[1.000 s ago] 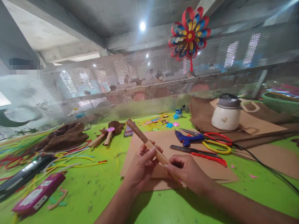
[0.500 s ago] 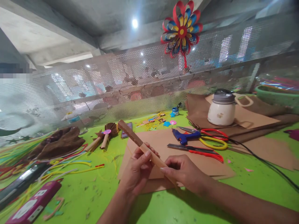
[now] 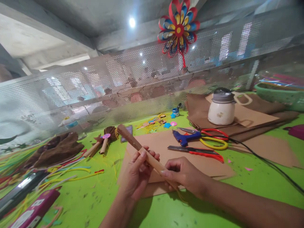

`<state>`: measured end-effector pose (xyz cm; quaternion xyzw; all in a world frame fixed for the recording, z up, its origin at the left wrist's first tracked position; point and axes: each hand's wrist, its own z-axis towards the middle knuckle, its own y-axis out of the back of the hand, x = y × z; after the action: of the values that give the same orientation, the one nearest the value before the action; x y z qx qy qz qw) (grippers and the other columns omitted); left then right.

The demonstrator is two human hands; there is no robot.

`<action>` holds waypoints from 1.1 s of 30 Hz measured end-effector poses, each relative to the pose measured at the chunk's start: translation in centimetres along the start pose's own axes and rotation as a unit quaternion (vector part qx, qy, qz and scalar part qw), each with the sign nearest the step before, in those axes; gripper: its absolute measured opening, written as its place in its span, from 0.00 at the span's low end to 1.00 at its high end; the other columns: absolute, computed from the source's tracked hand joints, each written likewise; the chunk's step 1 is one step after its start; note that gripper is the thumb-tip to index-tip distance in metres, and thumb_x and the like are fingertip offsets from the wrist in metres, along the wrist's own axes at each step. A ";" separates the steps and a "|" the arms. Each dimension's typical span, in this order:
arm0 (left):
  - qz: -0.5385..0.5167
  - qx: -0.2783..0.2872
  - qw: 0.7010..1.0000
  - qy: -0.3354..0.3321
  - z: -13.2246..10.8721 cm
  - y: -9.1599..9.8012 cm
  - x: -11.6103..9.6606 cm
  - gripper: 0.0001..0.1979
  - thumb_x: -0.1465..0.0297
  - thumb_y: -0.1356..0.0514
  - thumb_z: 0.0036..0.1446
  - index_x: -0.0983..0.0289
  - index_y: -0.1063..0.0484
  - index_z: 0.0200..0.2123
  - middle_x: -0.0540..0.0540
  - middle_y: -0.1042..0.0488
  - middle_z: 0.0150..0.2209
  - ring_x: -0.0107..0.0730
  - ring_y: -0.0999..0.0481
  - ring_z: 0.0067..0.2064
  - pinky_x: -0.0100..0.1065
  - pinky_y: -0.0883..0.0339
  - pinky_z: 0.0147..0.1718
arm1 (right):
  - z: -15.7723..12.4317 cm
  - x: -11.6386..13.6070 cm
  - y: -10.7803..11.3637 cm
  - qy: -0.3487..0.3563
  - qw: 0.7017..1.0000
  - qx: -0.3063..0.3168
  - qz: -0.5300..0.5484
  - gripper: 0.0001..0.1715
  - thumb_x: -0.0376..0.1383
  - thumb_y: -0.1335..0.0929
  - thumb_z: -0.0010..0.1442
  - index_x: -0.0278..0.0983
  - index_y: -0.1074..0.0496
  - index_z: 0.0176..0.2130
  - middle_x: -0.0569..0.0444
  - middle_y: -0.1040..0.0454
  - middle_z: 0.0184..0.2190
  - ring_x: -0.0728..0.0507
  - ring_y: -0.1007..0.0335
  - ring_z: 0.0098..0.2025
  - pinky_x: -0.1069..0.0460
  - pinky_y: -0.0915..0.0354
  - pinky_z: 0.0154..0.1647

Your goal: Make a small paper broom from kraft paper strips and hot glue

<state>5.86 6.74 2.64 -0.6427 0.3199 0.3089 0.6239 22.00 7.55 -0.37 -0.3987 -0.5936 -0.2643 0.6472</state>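
Note:
Both my hands hold one rolled brown paper stick [image 3: 152, 161] over a sheet of brown card [image 3: 166, 145] on the green table [image 3: 95, 196]. My left hand [image 3: 137, 175] is closed on its middle, thumb pressed along the roll. Near the lower end, my right hand [image 3: 185, 174] pinches it. A darker brown end [image 3: 125, 134] of the stick points up and to the left, away from me.
Red-handled scissors [image 3: 199, 152], yellow-handled scissors [image 3: 213, 142] and a blue glue gun [image 3: 184, 137] with a black cord lie right of my hands. A white jar [image 3: 222, 107] stands on brown paper. Finished paper rolls [image 3: 102, 142], coloured strips and a pink box [image 3: 33, 212] lie left.
Both hands keep their hold on the stick and my left thumb slides slightly along it. The view has shifted a little to the right.

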 end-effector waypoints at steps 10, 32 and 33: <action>0.006 0.043 0.999 0.008 0.1 0.6 -0.3 0.10 0.71 0.32 0.48 0.64 0.23 0.36 0.53 0.20 0.35 0.38 0.22 0.43 0.31 0.27 0.40 | -0.4 0.2 0.1 0.071 0.993 -0.008 -0.099 0.20 0.47 0.30 0.53 0.31 0.30 0.26 0.56 0.34 0.21 0.51 0.43 0.24 0.55 0.46 0.24; 0.057 0.102 0.993 -0.005 -0.1 0.7 -0.5 0.09 0.67 0.33 0.49 0.68 0.22 0.32 0.55 0.24 0.31 0.31 0.25 0.36 0.29 0.30 0.39 | -1.2 0.4 -0.7 0.078 0.982 -0.034 -0.168 0.10 0.38 0.32 0.55 0.31 0.30 0.28 0.58 0.37 0.22 0.51 0.45 0.25 0.55 0.48 0.25; 0.059 0.105 0.993 -0.008 -0.2 0.7 -0.5 0.09 0.67 0.34 0.49 0.68 0.23 0.32 0.55 0.24 0.31 0.31 0.25 0.36 0.29 0.31 0.39 | -1.2 0.4 -0.7 0.076 0.982 -0.034 -0.167 0.11 0.38 0.32 0.55 0.31 0.30 0.28 0.58 0.36 0.22 0.51 0.45 0.25 0.55 0.48 0.25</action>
<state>5.02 6.57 2.64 -0.5509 0.3829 0.3149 0.6714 22.19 6.25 0.20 -0.2945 -0.5914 -0.4180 0.6235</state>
